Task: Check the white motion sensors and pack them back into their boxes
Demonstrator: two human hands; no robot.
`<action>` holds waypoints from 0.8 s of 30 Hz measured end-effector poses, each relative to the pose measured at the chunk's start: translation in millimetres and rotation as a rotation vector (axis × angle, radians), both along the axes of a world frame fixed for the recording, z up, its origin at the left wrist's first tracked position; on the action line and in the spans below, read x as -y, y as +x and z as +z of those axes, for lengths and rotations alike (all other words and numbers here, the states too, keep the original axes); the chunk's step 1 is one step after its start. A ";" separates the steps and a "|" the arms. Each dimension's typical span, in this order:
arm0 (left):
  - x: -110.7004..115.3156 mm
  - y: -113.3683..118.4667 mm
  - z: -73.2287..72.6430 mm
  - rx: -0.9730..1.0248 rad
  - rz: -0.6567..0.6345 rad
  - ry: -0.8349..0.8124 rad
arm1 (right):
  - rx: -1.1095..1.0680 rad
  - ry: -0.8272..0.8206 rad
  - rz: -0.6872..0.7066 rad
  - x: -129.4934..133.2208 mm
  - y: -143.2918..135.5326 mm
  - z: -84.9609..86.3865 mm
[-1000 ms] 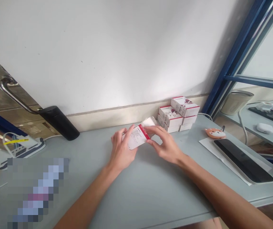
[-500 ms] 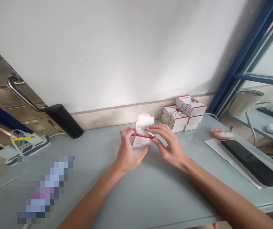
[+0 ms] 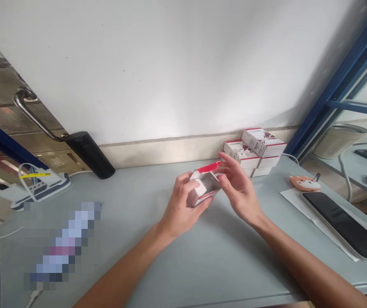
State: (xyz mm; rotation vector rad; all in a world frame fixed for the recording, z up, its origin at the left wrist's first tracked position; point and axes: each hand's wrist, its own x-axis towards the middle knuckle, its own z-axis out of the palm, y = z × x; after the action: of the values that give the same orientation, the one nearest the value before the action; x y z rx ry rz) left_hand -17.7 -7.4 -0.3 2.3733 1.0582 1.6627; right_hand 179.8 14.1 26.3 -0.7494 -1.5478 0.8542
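Note:
A small white and red cardboard box point(image 3: 209, 185) is tilted toward me above the table, its top open and grey inner walls showing. My left hand point(image 3: 178, 209) is wrapped round its left side and bottom, with the index finger on a white side flap. At the far edge of the box a red lid flap point(image 3: 208, 167) stands raised. My right hand point(image 3: 242, 194) is at the box's right side, fingers spread behind the red flap and thumb beside the open rim. Whether that thumb touches the box I cannot tell.
Several similar boxes point(image 3: 260, 149) are stacked against the wall. A black cylinder point(image 3: 90, 155) lies left; a power strip point(image 3: 42, 190) and a blurred-out item point(image 3: 64, 244) are nearer. At right are a dark phone-like device point(image 3: 343, 224), paper point(image 3: 294, 201) and an orange animal-shaped item point(image 3: 305, 183).
The box has tipped so its opening faces me, and its lid flap has swung to show its red side. My right hand's fingers have moved behind the flap. The view has shifted slightly.

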 end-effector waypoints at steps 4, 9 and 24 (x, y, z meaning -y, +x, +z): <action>5.1 10.6 -9.6 0.137 -0.105 -0.115 | 0.017 0.089 -0.060 0.1 0.5 2.1; 4.4 18.1 -11.2 0.303 -0.128 -0.150 | 0.149 0.221 0.016 -0.4 1.9 4.0; -4.8 1.5 -7.0 0.052 -0.116 -0.063 | 0.337 0.361 -0.009 -4.0 7.1 -2.8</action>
State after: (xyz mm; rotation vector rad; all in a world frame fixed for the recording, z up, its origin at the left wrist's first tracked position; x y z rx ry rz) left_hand -16.2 -2.6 -7.3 2.2923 0.9305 1.6181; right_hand 186.9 18.1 23.5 -0.6549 -1.9303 0.4331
